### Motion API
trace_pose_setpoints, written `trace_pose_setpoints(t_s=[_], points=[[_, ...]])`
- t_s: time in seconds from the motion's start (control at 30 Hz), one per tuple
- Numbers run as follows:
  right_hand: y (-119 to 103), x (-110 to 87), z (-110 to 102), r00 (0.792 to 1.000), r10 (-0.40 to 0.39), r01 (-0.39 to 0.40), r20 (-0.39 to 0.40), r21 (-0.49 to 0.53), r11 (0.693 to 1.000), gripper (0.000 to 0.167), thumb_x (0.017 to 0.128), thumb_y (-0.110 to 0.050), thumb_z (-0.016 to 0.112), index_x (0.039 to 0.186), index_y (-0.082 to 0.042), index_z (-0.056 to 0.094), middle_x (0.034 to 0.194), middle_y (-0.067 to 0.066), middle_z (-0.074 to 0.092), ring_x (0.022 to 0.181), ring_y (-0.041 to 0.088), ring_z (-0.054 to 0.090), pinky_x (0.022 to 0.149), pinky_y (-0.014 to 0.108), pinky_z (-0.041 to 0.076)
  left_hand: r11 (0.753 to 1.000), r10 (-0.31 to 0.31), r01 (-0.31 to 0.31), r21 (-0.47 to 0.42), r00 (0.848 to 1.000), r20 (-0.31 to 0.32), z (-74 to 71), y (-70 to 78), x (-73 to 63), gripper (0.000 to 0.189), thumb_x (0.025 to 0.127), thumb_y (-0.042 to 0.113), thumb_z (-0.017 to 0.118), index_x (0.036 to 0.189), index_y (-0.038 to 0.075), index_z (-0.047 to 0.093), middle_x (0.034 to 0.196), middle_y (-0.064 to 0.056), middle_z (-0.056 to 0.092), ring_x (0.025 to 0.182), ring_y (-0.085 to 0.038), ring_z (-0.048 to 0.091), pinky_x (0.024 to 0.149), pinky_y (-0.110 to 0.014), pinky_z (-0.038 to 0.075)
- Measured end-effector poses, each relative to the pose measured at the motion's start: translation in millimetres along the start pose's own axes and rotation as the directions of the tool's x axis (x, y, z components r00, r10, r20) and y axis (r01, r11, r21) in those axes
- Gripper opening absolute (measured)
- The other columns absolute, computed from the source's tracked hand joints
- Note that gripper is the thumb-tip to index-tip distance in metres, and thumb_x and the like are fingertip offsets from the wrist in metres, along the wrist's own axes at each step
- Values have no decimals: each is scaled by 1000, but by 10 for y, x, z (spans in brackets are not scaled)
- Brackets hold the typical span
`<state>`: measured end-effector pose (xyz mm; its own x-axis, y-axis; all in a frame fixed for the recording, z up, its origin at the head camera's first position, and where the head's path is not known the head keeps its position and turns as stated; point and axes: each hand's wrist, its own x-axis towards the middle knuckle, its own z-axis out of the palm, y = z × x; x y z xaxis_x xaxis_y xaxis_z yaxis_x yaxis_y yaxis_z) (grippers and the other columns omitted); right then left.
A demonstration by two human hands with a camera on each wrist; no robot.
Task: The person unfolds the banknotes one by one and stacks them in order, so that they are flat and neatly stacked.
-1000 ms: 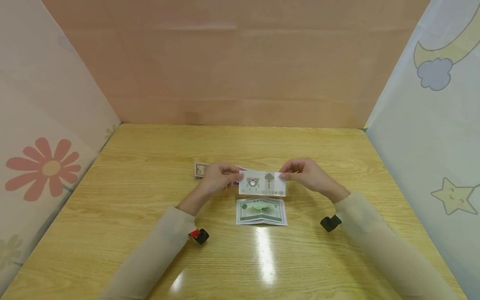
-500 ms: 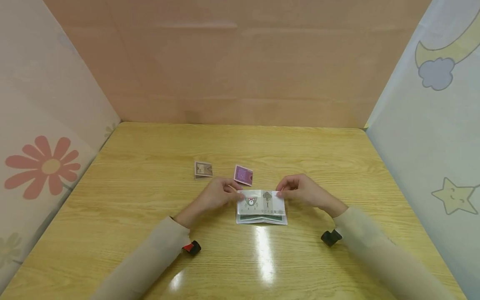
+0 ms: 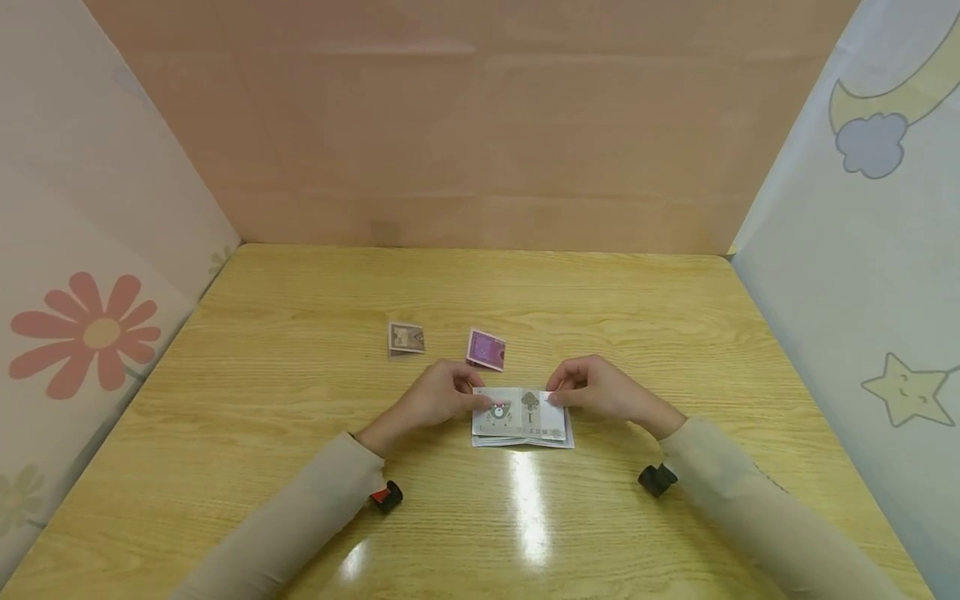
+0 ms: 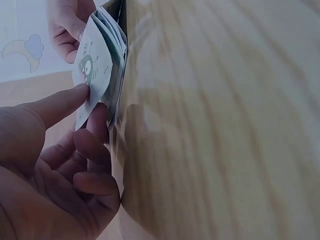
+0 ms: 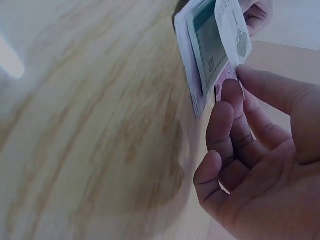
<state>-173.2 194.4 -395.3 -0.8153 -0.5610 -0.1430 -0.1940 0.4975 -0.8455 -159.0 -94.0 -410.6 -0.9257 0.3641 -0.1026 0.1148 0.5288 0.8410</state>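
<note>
A pale play banknote [image 3: 510, 423] printed with a bear and a tree lies over a small pile of notes [image 3: 568, 437] on the table. My left hand [image 3: 441, 393] pinches its left end between thumb and fingers. At the opposite end, the thumb and fingertips of my right hand [image 3: 606, 395] grip it too. From the right wrist view, the held banknote [image 5: 232, 37] stands tilted away from the pile, whose top note [image 5: 207, 45] is green with a 2. The left wrist view shows the layered edges of the pile [image 4: 114, 32] close behind the held note.
Behind my hands lie a folded purple note [image 3: 487, 350] and, farther left, a folded brown note [image 3: 407, 338]. The wooden table [image 3: 300, 292] is bounded by an orange back panel [image 3: 480, 142] and printed side panels.
Both hands have brought the pale banknote down toward me, from behind the pile to over it, covering most of the green note. The folded purple note has come into fuller view.
</note>
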Motion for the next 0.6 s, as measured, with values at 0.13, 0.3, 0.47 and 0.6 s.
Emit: trace_pose_setpoints(t_s=[0.13, 0.3, 0.47, 0.6], points=[[5, 1, 20, 1000, -3, 2, -11, -68, 998, 8, 90, -9, 75, 96, -4, 71, 77, 3, 66, 68, 13, 54, 59, 22, 44, 999, -12, 11, 48, 1000, 9, -7, 8, -3, 15, 81, 16, 86, 81, 12, 72, 74, 0, 61, 68, -13, 51, 58, -26, 42], [17, 12, 55, 999, -26, 21, -29, -167, 986, 5, 91, -9, 75, 94, -7, 71, 77, -1, 66, 70, 15, 57, 62, 25, 46, 994, -12, 10, 110, 1000, 24, -13, -2, 4, 17, 81, 19, 86, 80, 14, 70, 74, 1, 61, 68, -13, 53, 61, -29, 44], [25, 21, 94, 998, -17, 5, -52, -213, 977, 5, 90, -8, 75, 93, -7, 71, 77, -3, 65, 71, 14, 58, 64, 26, 47, 978, -10, 4, 208, 1000, 27, 0, 6, 21, 19, 81, 22, 86, 80, 17, 68, 73, 4, 60, 68, -13, 53, 62, -29, 43], [1, 22, 121, 997, 6, -24, -72, -254, 967, 7, 89, -8, 76, 91, -10, 70, 76, -4, 64, 70, 13, 57, 64, 27, 46, 962, -7, 0, 271, 1000, 24, 12, 31, 18, 20, 81, 24, 86, 81, 18, 67, 73, 4, 60, 68, -13, 53, 62, -29, 43]])
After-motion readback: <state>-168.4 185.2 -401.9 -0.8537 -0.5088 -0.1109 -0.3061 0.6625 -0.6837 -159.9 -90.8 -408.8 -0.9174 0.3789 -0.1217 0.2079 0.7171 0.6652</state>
